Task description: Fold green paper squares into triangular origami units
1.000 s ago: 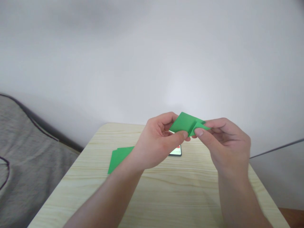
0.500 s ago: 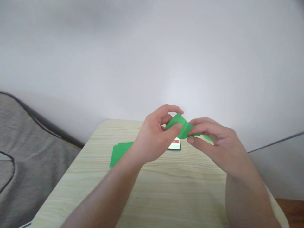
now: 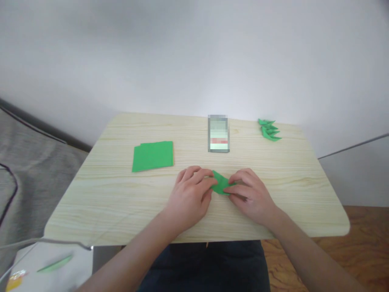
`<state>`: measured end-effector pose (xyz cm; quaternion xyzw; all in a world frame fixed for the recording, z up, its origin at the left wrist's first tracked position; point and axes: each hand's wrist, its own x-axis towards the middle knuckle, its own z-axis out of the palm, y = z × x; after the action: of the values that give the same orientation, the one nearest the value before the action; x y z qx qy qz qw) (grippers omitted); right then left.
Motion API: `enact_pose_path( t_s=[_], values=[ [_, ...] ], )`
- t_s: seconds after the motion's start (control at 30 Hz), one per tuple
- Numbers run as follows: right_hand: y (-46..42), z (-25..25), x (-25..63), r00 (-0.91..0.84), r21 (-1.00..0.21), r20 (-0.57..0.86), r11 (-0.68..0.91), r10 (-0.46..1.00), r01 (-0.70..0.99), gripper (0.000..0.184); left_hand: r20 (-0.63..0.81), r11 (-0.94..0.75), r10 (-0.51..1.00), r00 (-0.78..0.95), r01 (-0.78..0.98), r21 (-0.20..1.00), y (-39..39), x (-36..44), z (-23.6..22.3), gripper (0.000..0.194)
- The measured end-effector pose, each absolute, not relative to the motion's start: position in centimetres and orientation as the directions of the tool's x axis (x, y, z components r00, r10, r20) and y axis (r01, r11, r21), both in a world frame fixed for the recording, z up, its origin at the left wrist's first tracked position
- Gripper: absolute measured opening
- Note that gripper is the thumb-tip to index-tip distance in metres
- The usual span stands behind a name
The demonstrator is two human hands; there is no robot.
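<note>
Both hands are working at one piece of paper, green and folded, just below and right of the frame's middle. The left hand is gripping the left end of the paper, its fingers lying over the edge. The right hand is gripping the right end, index and middle fingers resting on top, thumb sitting by the near edge. The hands are staying slightly apart, with the green middle of the paper showing between them. Whether the paper is touching the tabletop, cannot tell.

Surroundings: a phone is lying face up beyond the hands, near the centre of the frame, its lit screen showing a reddish band; text is appearing too blurred to read. A stack of green sheets is lying left of centre, its edges not quite lining up. A group of folded green shapes, pointed at the ends, is sitting right of centre, near the far edge.

A pale wall is filling the upper frame. Grey fabric is showing at the left edge; a cable is crossing the lower left. Wood-patterned floor is showing at lower right.
</note>
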<state>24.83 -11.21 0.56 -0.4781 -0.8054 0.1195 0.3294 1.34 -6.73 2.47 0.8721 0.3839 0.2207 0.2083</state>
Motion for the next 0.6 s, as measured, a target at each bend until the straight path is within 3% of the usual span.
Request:
enact_pose_path(
  t_s=[0.1,0.27,0.6],
  values=[
    [-10.9,0.2,25.3,-0.364,-0.492,0.389,0.525,0.846,0.695,0.021,0.193,-0.683,0.688,0.699,0.535,0.497,-7.4,0.3,2.0,0.031],
    [-10.9,1.0,25.4,-0.371,-0.513,0.321,0.489,0.872,0.705,0.020,0.177,-0.689,0.691,0.701,0.564,0.454,-7.7,-0.5,1.9,0.036],
    [-12.1,0.8,24.0,-0.159,-0.594,0.289,0.307,0.944,0.744,0.013,0.175,-0.666,0.710,0.682,0.570,0.481,-8.0,-0.5,1.9,0.031]
  ],
)
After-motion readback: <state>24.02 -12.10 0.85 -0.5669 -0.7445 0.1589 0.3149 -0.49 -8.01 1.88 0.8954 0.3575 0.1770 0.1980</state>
